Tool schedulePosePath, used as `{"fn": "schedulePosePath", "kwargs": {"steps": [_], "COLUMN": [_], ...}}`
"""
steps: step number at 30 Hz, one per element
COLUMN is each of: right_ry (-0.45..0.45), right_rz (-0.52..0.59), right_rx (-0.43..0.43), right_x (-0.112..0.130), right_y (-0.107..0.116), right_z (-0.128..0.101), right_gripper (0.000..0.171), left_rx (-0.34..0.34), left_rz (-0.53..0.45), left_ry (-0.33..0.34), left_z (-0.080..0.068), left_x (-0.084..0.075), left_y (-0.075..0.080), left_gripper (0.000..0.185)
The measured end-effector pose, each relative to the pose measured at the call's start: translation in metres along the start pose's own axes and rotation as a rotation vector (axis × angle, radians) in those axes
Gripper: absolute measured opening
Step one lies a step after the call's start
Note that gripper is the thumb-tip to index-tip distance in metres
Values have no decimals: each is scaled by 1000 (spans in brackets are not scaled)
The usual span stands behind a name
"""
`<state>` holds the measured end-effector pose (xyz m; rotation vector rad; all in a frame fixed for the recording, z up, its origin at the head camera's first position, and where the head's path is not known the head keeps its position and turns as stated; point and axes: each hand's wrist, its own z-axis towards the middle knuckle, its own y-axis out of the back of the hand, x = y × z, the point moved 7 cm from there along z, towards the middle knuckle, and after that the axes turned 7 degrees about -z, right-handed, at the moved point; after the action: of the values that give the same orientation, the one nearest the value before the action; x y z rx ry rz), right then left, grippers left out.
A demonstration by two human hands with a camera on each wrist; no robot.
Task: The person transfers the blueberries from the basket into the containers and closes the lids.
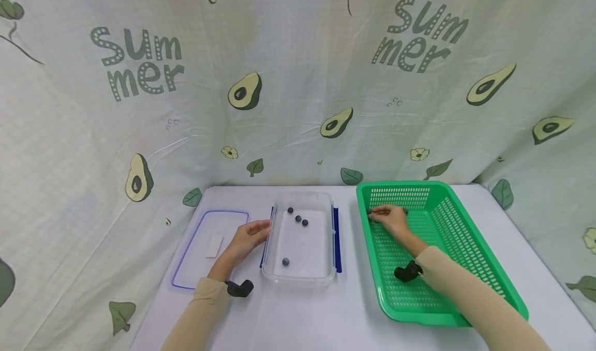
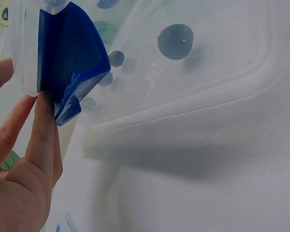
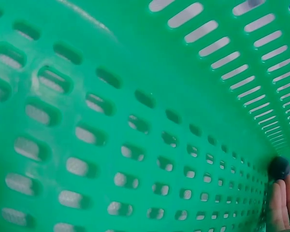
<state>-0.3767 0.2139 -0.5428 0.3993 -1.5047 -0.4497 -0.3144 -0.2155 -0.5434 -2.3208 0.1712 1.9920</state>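
Note:
My left hand (image 1: 246,241) is at the left side of a clear plastic box (image 1: 298,279). Its fairly straight fingers touch the edge by the blue latch (image 2: 72,53), with the thumb apart from them. Several small dark balls lie in the box, one of them (image 1: 286,262) near the front. Inside the green basket (image 1: 379,289), by its left wall, is my right hand (image 1: 392,219). Its fingertips and thumb pinch a dark ball (image 3: 279,168), partly cut off in the right wrist view. Another dark ball (image 1: 405,211) sits just beyond that hand.
A clear lid with a blue-violet rim (image 1: 190,247) lies left of the box, a small white rectangle (image 1: 214,246) on it. A second blue latch (image 1: 337,240) sticks out on the box's right side. A printed curtain (image 1: 298,82) hangs behind the white table (image 1: 298,320).

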Motion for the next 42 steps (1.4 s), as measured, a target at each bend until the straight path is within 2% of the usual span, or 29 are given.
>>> {"fn": "schedulePosePath", "kwargs": {"steps": [10, 18, 27, 35, 42], "right_ry": [18, 39, 54, 78, 89], "right_rz": [-45, -54, -78, -114, -102], "right_rx": [-6, -8, -27, -42, -30], "right_x": [-3, -1, -4, 2, 5], "right_y": [-3, -4, -6, -3, -2], "right_z": [0, -1, 1, -2, -3], "right_gripper": [27, 25, 24, 23, 21], "left_rx": [18, -5, 8, -2, 3], "left_rz": [-1, 19, 23, 15, 25], "left_ry": [-8, -7, -7, -3, -16], "left_z": [-2, 0, -1, 0, -1], "left_x": [-3, 0, -1, -3, -4], "left_y": [-1, 1, 0, -1, -1], "left_gripper": [50, 49, 51, 47, 47]}}
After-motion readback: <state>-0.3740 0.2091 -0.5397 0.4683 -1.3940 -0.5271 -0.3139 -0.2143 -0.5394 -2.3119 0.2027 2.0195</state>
